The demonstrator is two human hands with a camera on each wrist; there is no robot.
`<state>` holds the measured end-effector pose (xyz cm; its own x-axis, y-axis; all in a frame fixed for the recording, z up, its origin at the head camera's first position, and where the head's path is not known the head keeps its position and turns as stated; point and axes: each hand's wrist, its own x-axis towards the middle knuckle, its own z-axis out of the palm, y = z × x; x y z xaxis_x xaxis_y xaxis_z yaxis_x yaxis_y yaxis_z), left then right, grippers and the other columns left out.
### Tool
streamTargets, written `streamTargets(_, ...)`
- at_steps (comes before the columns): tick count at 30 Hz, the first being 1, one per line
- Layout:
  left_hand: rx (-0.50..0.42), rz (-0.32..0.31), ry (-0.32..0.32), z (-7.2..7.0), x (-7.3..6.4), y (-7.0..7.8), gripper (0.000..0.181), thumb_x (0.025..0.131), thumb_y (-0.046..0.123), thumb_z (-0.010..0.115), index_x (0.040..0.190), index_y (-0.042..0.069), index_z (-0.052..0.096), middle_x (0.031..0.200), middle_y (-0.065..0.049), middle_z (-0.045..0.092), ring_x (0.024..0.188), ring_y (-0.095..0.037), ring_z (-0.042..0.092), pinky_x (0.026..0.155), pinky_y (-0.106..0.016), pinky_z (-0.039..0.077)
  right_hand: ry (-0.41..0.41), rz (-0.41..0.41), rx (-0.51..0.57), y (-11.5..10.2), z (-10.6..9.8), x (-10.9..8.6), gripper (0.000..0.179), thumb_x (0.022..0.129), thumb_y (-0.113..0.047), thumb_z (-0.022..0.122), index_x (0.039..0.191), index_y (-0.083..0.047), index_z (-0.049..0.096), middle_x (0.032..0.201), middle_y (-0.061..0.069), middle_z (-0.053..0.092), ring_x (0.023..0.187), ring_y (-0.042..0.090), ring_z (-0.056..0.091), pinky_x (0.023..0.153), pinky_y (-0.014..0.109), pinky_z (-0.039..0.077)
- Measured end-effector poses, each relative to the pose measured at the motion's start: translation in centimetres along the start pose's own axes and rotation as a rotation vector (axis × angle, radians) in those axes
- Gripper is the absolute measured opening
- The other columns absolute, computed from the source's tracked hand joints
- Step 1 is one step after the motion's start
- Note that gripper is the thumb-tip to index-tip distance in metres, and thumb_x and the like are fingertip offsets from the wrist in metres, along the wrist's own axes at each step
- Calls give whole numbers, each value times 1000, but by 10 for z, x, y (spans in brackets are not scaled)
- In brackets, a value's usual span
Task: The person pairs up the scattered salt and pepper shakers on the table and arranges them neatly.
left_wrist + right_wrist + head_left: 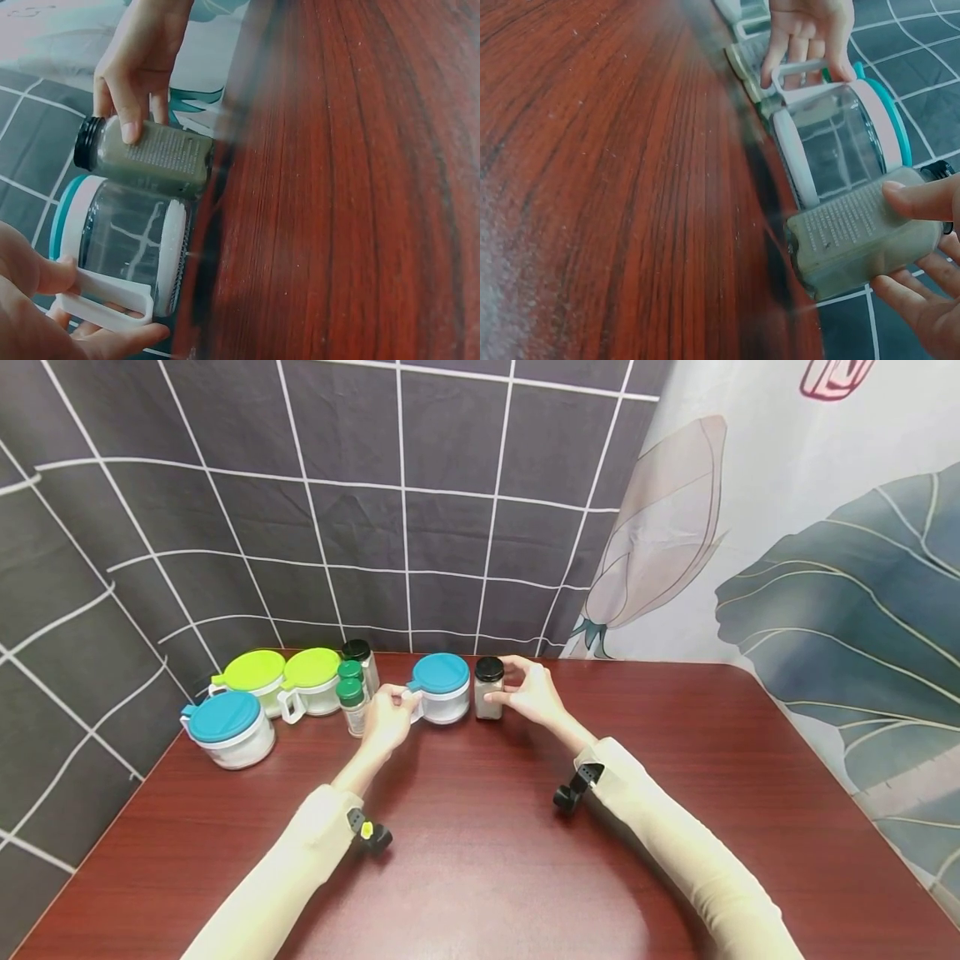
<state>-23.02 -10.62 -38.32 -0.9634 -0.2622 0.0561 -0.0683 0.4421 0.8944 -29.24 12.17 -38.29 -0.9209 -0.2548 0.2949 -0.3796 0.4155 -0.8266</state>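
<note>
My left hand (387,720) pinches the white handle (112,300) of a clear seasoning jar (447,704) with a blue lid. Thumb and fingers of my right hand (536,693) grip a square spice bottle (489,702) with a black cap, printed text on its side and pale contents. Bottle and jar stand upright side by side at the back of the table, very close together. In the right wrist view the bottle (862,232) partly covers the jar (840,142), which looks see-through and has a white base.
Left of my left hand stand two green-capped shakers (352,710) and another black-capped bottle (363,656). Further left are two lime-lidded jars (312,670) and a blue-lidded jar (232,731). A dark checked curtain (450,527) hangs behind the red-brown table (480,860).
</note>
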Motion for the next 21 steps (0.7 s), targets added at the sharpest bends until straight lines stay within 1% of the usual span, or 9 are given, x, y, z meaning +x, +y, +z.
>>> streamTargets(3, 12, -10, 8, 2, 2, 0, 29, 92, 20, 62, 108, -4, 58, 107, -25, 65, 102, -34, 59, 88, -43, 47, -3, 3, 39, 0, 0, 2, 57, 69, -2, 83, 121, 2, 61, 116, 22, 67, 101, 35, 67, 87, 42, 55)
streamTargets(5, 15, -15, 15, 3, 3, 0, 30, 92, 21, 62, 108, -4, 58, 107, -25, 65, 102, -34, 59, 88, -43, 47, -3, 3, 42, 0, 1, 3, 58, 69, -1, 83, 122, 3, 60, 116, 23, 66, 101, 36, 67, 87, 43, 55)
streamTargets(13, 26, -18, 36, 5, 6, 1, 31, 93, 23, 62, 109, -3, 59, 108, -24, 66, 104, -35, 59, 89, -44, 46, 3, 28, 17, 0, -1, 9, 54, 69, -1, 83, 118, 0, 63, 111, 19, 69, 97, 31, 69, 85, 38, 57)
streamTargets(21, 29, 2, 57, 5, 11, 2, 32, 92, 23, 62, 108, -5, 60, 107, -25, 66, 104, -37, 58, 92, -46, 43, 18, 13, -24, 1, -1, 12, 52, 69, -5, 83, 117, -2, 64, 107, 18, 71, 95, 30, 69, 86, 40, 56)
